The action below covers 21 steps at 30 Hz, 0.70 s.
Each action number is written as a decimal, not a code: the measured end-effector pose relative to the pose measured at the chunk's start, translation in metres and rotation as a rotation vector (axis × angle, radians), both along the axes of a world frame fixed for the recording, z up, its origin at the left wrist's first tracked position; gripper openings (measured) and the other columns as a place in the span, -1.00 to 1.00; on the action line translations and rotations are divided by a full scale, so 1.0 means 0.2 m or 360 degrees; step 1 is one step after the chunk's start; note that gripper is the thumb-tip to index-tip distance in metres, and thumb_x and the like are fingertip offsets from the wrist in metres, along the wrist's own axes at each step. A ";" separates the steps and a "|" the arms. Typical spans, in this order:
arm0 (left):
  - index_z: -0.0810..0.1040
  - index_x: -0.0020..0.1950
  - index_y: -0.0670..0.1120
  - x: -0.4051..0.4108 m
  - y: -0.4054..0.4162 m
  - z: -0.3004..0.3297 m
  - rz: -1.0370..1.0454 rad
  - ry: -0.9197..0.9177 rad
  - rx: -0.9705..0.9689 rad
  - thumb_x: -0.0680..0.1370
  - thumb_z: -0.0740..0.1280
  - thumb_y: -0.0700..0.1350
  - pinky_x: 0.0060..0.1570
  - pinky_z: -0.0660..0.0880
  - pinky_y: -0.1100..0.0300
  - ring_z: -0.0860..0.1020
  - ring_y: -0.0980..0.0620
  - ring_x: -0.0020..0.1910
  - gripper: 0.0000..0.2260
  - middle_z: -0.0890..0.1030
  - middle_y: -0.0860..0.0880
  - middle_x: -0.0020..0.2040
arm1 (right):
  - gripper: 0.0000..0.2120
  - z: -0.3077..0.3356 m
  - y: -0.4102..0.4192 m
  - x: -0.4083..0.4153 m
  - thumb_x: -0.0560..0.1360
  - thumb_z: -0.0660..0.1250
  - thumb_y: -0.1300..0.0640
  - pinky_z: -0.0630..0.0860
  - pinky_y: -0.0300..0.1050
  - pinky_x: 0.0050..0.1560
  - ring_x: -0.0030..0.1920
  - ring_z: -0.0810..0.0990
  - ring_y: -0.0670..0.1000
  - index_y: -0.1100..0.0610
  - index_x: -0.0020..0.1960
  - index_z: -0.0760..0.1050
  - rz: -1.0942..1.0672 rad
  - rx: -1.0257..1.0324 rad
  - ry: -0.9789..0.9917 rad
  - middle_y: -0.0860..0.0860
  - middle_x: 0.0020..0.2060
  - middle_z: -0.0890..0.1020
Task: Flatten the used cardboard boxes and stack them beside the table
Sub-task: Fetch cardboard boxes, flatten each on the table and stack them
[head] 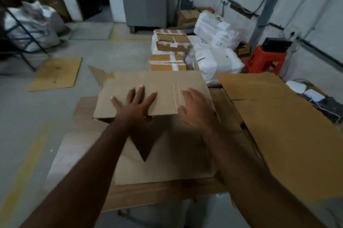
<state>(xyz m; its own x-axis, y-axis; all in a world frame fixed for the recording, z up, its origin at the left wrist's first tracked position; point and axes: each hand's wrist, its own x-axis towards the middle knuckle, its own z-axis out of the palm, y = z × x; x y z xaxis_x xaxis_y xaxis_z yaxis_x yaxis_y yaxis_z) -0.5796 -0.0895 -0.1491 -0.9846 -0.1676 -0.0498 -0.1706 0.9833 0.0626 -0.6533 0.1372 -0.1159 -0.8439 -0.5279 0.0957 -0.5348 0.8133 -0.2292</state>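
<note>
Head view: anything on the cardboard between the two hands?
Nothing. In the head view, the left hand and right hand both lie flat on the cardboard box; between them is only bare cardboard with two creases.

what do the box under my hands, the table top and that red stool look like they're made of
Box: plain brown cardboard, matte, with visible creases and a raised flap; both hands press it.
Table top: wood or wood-look laminate, judging by brown grain streaks; which one is unclear.
Red stool: probably moulded plastic, from its uniform bright colour and slight sheen.
</note>
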 end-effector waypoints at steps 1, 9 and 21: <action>-0.37 0.55 0.38 0.00 0.01 -0.01 0.0016 -0.0004 -0.0016 0.54 0.24 0.39 0.33 -0.19 -0.64 -0.30 -0.19 0.61 -0.15 -0.37 0.01 0.63 | -0.41 0.00 -0.09 -0.03 0.65 0.18 -0.12 0.13 0.19 0.54 0.60 0.15 0.14 0.05 0.61 0.18 0.0077 0.0009 -0.0044 0.07 0.61 0.20; -0.33 0.58 0.33 0.18 -0.02 -0.02 0.0194 -0.0051 -0.0054 0.59 0.35 0.09 0.45 -0.11 -0.52 -0.27 -0.13 0.63 -0.11 -0.32 0.00 0.65 | -0.40 -0.20 -0.27 -0.09 0.66 -0.04 -0.27 -0.02 0.25 0.54 0.64 0.07 0.07 -0.07 0.64 0.10 0.0202 0.0141 0.0131 -0.02 0.65 0.13; 0.00 0.63 0.14 0.57 -0.40 -0.02 0.0761 -0.0202 -0.0353 0.56 0.36 -0.15 0.29 0.40 -0.24 0.40 -0.17 0.42 -0.24 0.40 -0.09 0.49 | -0.36 -0.23 -0.15 -0.14 0.62 -0.11 -0.25 0.04 0.24 0.53 0.61 0.18 0.11 -0.02 0.62 0.22 0.0187 0.0106 0.0262 0.02 0.62 0.22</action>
<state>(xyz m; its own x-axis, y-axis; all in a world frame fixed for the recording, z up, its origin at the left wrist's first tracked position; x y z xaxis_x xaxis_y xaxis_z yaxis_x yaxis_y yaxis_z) -0.4664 -0.1699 -0.1532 -0.7845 -0.6155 -0.0756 -0.5950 0.7814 -0.1879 -0.6820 0.1077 -0.1629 -0.7520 -0.6316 0.1887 -0.6527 0.7535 -0.0788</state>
